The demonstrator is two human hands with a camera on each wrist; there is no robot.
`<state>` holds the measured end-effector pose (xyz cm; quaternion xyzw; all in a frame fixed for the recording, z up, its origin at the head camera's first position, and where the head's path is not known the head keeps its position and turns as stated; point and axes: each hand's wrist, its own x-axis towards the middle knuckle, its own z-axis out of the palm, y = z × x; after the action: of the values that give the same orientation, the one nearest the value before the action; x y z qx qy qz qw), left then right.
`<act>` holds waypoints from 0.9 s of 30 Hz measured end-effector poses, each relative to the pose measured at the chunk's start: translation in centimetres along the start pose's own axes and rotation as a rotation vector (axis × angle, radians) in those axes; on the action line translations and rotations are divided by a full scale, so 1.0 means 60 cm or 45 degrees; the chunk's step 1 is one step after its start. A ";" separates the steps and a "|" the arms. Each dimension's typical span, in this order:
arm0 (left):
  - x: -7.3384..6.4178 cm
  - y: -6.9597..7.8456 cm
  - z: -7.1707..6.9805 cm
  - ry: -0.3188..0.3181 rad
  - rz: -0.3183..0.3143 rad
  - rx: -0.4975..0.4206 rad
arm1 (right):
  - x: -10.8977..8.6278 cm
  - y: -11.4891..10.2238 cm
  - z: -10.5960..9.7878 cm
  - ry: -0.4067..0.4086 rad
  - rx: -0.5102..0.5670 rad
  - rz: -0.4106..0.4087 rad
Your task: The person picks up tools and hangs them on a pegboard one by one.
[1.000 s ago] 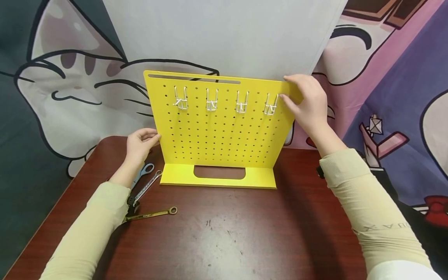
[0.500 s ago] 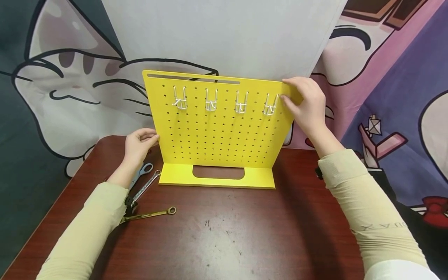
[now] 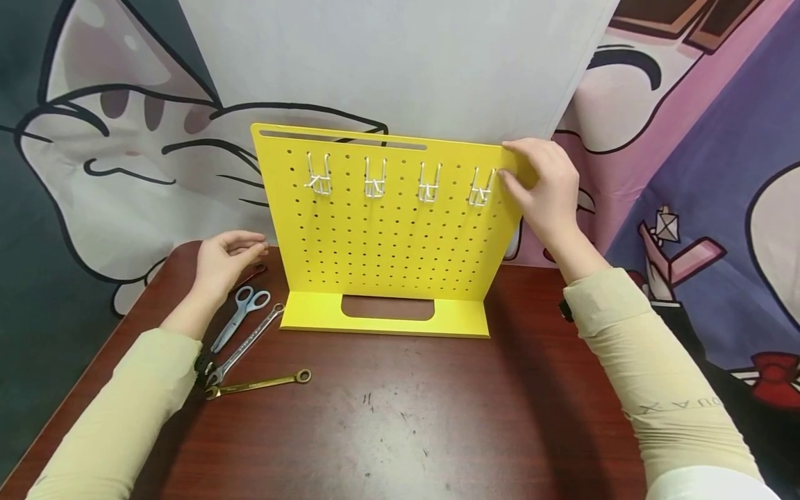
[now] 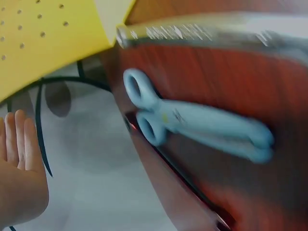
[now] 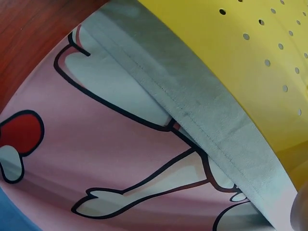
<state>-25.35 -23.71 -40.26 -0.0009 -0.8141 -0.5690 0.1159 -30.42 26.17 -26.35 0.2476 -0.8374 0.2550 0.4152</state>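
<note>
A yellow pegboard (image 3: pixel 394 239) stands upright on its flat base with a cutout, several white wire hooks (image 3: pixel 428 194) in a row near its top. My right hand (image 3: pixel 550 187) pinches the board's upper right edge between thumb and fingers. Just left of the board, apart from its edge, my left hand (image 3: pixel 225 260) is held in the air with fingers extended and nothing in them. Beneath it on the table lie blue scissors (image 3: pixel 234 323), a silver wrench (image 3: pixel 244 351) and a gold-coloured wrench (image 3: pixel 259 384). In the left wrist view the scissors (image 4: pixel 207 125) look blurred.
A slim dark tool with red parts (image 4: pixel 178 171) lies beside the scissors near the table's far edge, partly behind my left hand in the head view. Behind the brown table (image 3: pixel 400 423) hang a white panel (image 3: pixel 400 62) and cartoon-printed cloth (image 5: pixel 110 139).
My left hand has let go of the board's left edge and moved left, uncovering the scissors and more of the wrenches. My right hand keeps its grip on the board.
</note>
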 end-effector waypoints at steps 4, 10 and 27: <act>-0.008 -0.014 -0.027 0.017 -0.002 0.110 | -0.003 0.000 0.002 0.016 0.016 0.037; -0.024 -0.041 -0.071 0.016 -0.062 0.280 | -0.003 -0.002 0.003 0.021 0.023 0.023; -0.039 -0.120 -0.121 -0.149 -0.055 0.740 | -0.001 -0.002 0.001 0.003 -0.005 -0.004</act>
<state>-22.65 -32.69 -45.02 0.0168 -0.9480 -0.3135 0.0522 -30.31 26.05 -26.42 0.2477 -0.8370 0.2531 0.4171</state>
